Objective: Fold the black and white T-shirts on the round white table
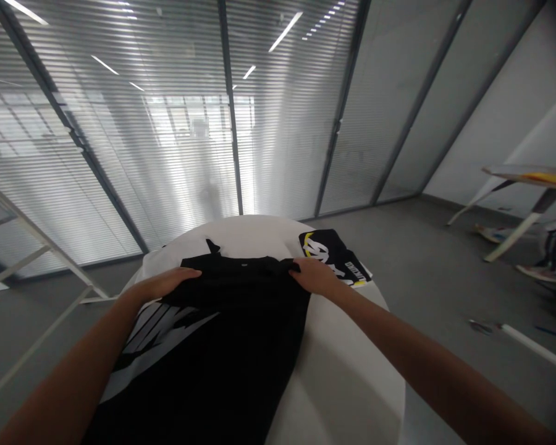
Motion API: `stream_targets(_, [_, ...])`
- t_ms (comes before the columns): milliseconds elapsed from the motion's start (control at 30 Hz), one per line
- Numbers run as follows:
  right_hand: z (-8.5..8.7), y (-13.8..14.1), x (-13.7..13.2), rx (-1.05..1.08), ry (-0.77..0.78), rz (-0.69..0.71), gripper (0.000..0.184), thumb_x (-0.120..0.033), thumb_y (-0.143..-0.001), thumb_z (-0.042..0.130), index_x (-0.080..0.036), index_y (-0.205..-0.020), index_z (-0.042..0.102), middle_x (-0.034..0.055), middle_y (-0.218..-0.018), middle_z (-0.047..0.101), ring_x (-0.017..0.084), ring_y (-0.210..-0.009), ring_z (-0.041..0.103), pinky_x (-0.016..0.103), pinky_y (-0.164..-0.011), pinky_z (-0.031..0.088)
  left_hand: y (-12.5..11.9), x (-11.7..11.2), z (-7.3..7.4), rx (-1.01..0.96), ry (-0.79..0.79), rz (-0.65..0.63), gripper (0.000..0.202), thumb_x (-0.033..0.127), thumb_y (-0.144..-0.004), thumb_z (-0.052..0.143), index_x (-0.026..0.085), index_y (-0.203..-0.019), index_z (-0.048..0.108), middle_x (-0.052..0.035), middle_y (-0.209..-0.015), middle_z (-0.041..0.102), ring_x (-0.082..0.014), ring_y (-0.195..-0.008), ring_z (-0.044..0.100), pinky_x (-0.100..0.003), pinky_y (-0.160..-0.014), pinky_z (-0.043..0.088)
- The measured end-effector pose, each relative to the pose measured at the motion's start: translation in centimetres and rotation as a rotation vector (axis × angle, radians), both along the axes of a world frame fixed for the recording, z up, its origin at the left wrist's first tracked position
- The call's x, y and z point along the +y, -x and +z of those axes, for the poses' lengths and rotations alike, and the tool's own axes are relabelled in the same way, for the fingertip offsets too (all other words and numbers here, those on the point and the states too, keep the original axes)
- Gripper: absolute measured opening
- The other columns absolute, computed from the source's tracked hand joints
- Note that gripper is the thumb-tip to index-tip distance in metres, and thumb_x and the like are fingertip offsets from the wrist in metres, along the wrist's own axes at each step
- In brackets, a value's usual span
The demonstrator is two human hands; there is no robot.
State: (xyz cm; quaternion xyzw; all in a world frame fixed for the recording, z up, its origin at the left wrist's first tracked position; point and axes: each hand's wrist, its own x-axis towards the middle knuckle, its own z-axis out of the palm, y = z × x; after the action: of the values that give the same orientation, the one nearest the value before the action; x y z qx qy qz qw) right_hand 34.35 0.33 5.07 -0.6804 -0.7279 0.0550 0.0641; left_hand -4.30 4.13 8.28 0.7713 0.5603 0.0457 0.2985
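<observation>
A black garment with a large white print lies spread on a round white table, its far edge gathered into a fold. My left hand sits on the left end of that edge, with its fingers curled over the black cloth. My right hand grips the right end of the same edge. Just beyond my right hand lies a folded black garment with white and yellow print, partly hidden by my hand and the first garment.
Glass partitions with slatted blinds stand beyond the table. A white metal frame rises at the left. At the right, a low table stands on the grey floor, with a white rod lying nearby.
</observation>
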Motion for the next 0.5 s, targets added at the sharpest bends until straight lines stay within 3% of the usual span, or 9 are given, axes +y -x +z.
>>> stream_targets(100, [0.4,-1.8,-0.4,-0.109,0.066,-0.018,0.029,-0.038,-0.090,0.048,-0.020,-0.107,0.064,0.0133,-0.103,0.068,0.031,-0.098,0.064,0.041,-0.079,0.047,-0.4,-0.9,-0.9,0.117,0.005,0.024,0.058,0.069,-0.079,0.043,0.024,-0.102,0.072,-0.0050,-0.106,0.072,-0.0254,-0.097,0.065,-0.032,-0.085,0.047])
stream_targets(200, [-0.3,-2.2,-1.6,-0.218,0.034,-0.016,0.029,-0.027,-0.088,0.050,-0.019,-0.114,0.060,0.0161,-0.107,0.065,0.033,-0.098,0.064,0.043,-0.078,0.047,-1.3,-1.2,-3.0,0.371,-0.083,0.036,0.061,0.067,-0.068,0.059,0.020,-0.106,0.069,-0.0130,-0.106,0.071,-0.0314,-0.095,0.066,-0.038,-0.080,0.047])
stream_targets(300, [-1.6,-1.2,-2.6,-0.299,-0.053,0.013,0.039,-0.019,-0.086,0.051,-0.020,-0.125,0.053,0.0179,-0.116,0.060,0.033,-0.103,0.060,0.041,-0.077,0.048,-2.1,-0.7,-4.0,0.414,-0.113,-0.019,0.044,0.055,-0.082,0.047,0.018,-0.095,0.068,-0.0145,-0.101,0.070,-0.0287,-0.091,0.066,-0.037,-0.079,0.046])
stream_targets(400, [-2.6,0.3,-2.5,-0.328,-0.087,0.073,0.043,-0.017,-0.087,0.051,-0.021,-0.130,0.050,0.0166,-0.117,0.060,0.031,-0.106,0.059,0.039,-0.079,0.047,-2.9,0.1,-2.9,0.296,-0.143,-0.082,0.038,0.046,-0.089,0.040,0.017,-0.078,0.062,-0.0107,-0.090,0.069,-0.0230,-0.083,0.065,-0.033,-0.078,0.044])
stream_targets(500, [-2.1,0.9,-1.6,-0.214,-0.038,0.094,0.030,-0.017,-0.091,0.045,-0.022,-0.118,0.058,0.0122,-0.106,0.066,0.027,-0.097,0.064,0.038,-0.079,0.048,-3.6,-0.1,-0.2,0.102,-0.183,-0.063,0.038,0.049,-0.088,0.043,0.018,-0.072,0.058,-0.0065,-0.080,0.067,-0.0212,-0.077,0.062,-0.033,-0.077,0.044])
